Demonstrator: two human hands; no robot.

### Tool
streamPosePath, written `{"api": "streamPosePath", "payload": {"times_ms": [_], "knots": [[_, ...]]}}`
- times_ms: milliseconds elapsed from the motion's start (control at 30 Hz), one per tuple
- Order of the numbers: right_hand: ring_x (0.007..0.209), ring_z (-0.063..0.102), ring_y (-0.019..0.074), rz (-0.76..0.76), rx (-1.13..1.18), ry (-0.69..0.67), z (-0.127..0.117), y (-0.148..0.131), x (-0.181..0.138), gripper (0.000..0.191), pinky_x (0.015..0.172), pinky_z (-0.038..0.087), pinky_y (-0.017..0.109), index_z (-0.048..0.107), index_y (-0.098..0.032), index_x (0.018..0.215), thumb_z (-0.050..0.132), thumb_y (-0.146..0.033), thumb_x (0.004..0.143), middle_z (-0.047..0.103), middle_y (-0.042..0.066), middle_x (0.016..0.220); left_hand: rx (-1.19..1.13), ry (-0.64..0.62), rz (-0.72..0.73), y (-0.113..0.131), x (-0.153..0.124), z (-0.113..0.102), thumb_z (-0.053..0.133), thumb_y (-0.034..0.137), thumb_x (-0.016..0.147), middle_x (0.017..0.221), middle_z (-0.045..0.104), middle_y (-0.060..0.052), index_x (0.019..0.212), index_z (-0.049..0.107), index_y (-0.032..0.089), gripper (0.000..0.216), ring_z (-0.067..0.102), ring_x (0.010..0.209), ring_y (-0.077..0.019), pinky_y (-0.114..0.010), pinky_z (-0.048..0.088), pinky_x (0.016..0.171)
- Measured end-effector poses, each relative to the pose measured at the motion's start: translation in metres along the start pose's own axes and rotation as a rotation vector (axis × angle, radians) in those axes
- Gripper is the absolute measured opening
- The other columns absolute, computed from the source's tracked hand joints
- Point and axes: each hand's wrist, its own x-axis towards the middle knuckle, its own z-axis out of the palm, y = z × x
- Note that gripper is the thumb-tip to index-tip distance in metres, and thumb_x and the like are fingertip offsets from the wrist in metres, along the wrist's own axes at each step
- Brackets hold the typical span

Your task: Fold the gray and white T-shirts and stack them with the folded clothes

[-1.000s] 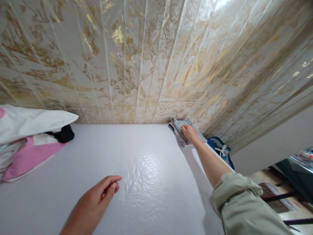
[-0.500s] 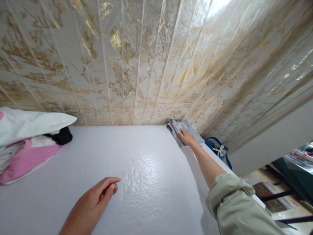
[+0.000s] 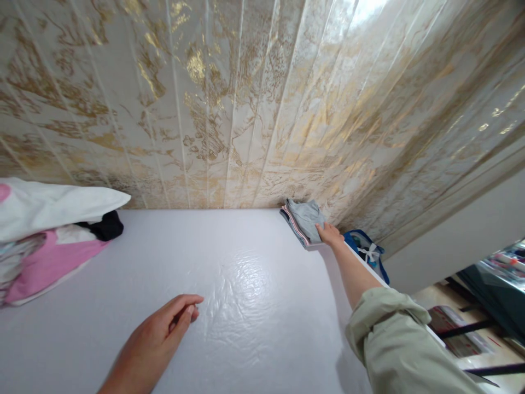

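Observation:
My right hand is stretched out to the far right corner of the white table. Its fingers rest flat on the near right edge of a small stack of folded clothes, grey on top with a pink-striped layer below. The stack lies against the gold-patterned wall. My left hand hovers low over the near part of the table, fingers loosely curled, holding nothing.
A heap of unfolded clothes, white, pink and black, lies at the table's far left. A blue bag sits beyond the table's right edge. Dark furniture stands on the floor at the right.
My right hand has slid from the top of the folded stack to its near right edge. My left hand has barely moved.

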Motion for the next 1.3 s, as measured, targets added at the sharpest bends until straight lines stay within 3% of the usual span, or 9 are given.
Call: {"api": "streamPosePath", "payload": {"times_ms": [233, 367, 433, 500, 567, 667, 833, 967, 1300], "knots": [[0.135, 0.04, 0.0272, -0.125, -0.017, 0.018, -0.004, -0.026, -0.016, 0.058, 0.11, 0.03, 0.044, 0.048, -0.019, 0.138, 0.03, -0.052, 0.095, 0.045, 0.014, 0.146, -0.005, 0.033, 0.01, 0.013, -0.003, -0.001, 0.042, 0.047, 0.088, 0.087, 0.073, 0.0, 0.102, 0.069, 0.027, 0.036, 0.068, 0.082, -0.0191, -0.028, 0.053, 0.073], [0.126, 0.05, 0.0343, -0.18, -0.006, -0.072, -0.009, -0.028, -0.021, 0.059, 0.102, 0.039, 0.049, 0.056, -0.01, 0.13, 0.03, -0.047, 0.093, 0.053, 0.026, 0.134, 0.006, 0.062, 0.037, 0.027, -0.01, -0.002, 0.042, 0.034, 0.089, 0.097, 0.073, 0.001, 0.102, 0.069, 0.026, 0.031, 0.067, 0.09, -0.0175, -0.026, 0.05, 0.078], [0.128, 0.048, 0.0366, -0.206, 0.012, 0.044, -0.009, -0.035, -0.016, 0.065, 0.101, 0.039, 0.05, 0.054, -0.007, 0.133, 0.026, -0.05, 0.092, 0.051, 0.031, 0.133, 0.014, 0.068, 0.038, 0.03, -0.012, -0.004, 0.043, 0.029, 0.088, 0.098, 0.073, 0.001, 0.101, 0.07, 0.026, 0.03, 0.066, 0.089, -0.0167, -0.025, 0.049, 0.076], [0.129, 0.047, 0.034, -0.343, 0.08, 0.16, -0.005, -0.052, -0.022, 0.065, 0.103, 0.038, 0.047, 0.051, -0.011, 0.137, 0.025, -0.05, 0.091, 0.052, 0.03, 0.133, 0.019, 0.081, 0.035, 0.03, -0.013, -0.007, 0.043, 0.026, 0.088, 0.097, 0.073, 0.001, 0.101, 0.07, 0.026, 0.03, 0.066, 0.087, -0.0161, -0.024, 0.048, 0.074], [0.129, 0.047, 0.0312, -0.554, 0.189, 0.149, 0.001, -0.078, -0.049, 0.062, 0.108, 0.036, 0.045, 0.05, -0.014, 0.137, 0.029, -0.046, 0.09, 0.054, 0.025, 0.131, 0.019, 0.091, 0.033, 0.031, -0.016, -0.008, 0.044, 0.025, 0.088, 0.095, 0.073, 0.001, 0.101, 0.07, 0.026, 0.03, 0.066, 0.086, -0.0157, -0.024, 0.048, 0.073], [0.128, 0.049, 0.0288, -0.845, 0.343, 0.051, 0.011, -0.123, -0.122, 0.058, 0.111, 0.035, 0.048, 0.049, -0.02, 0.137, 0.036, -0.047, 0.088, 0.055, 0.017, 0.135, 0.018, 0.091, 0.038, 0.031, -0.02, -0.008, 0.044, 0.023, 0.087, 0.095, 0.074, 0.002, 0.102, 0.07, 0.027, 0.03, 0.066, 0.086, -0.0156, -0.024, 0.048, 0.074], [0.128, 0.05, 0.0265, -1.156, 0.467, -0.096, 0.028, -0.17, -0.244, 0.049, 0.106, 0.042, 0.049, 0.047, -0.03, 0.139, 0.039, -0.045, 0.093, 0.053, 0.008, 0.14, 0.019, 0.093, 0.062, 0.033, -0.021, -0.009, 0.045, 0.023, 0.087, 0.095, 0.074, 0.002, 0.103, 0.07, 0.027, 0.029, 0.066, 0.087, -0.0159, -0.024, 0.047, 0.077], [0.131, 0.047, 0.028, -1.168, 0.397, -0.049, 0.036, -0.178, -0.283, 0.047, 0.107, 0.04, 0.051, 0.049, -0.031, 0.138, 0.043, -0.042, 0.093, 0.051, 0.007, 0.142, 0.027, 0.094, 0.075, 0.035, -0.022, -0.011, 0.046, 0.021, 0.086, 0.094, 0.073, 0.002, 0.103, 0.07, 0.026, 0.03, 0.066, 0.085, -0.0159, -0.024, 0.047, 0.077], [0.126, 0.05, 0.0273, -1.152, 0.393, -0.062, 0.033, -0.177, -0.284, 0.042, 0.104, 0.041, 0.048, 0.054, -0.027, 0.133, 0.043, -0.036, 0.094, 0.053, 0.008, 0.139, -0.112, 0.091, 0.117, 0.026, -0.018, -0.009, 0.043, 0.017, 0.087, 0.09, 0.07, -0.003, 0.103, 0.067, 0.017, 0.028, 0.063, 0.074, -0.0131, -0.023, 0.049, 0.069]]}}
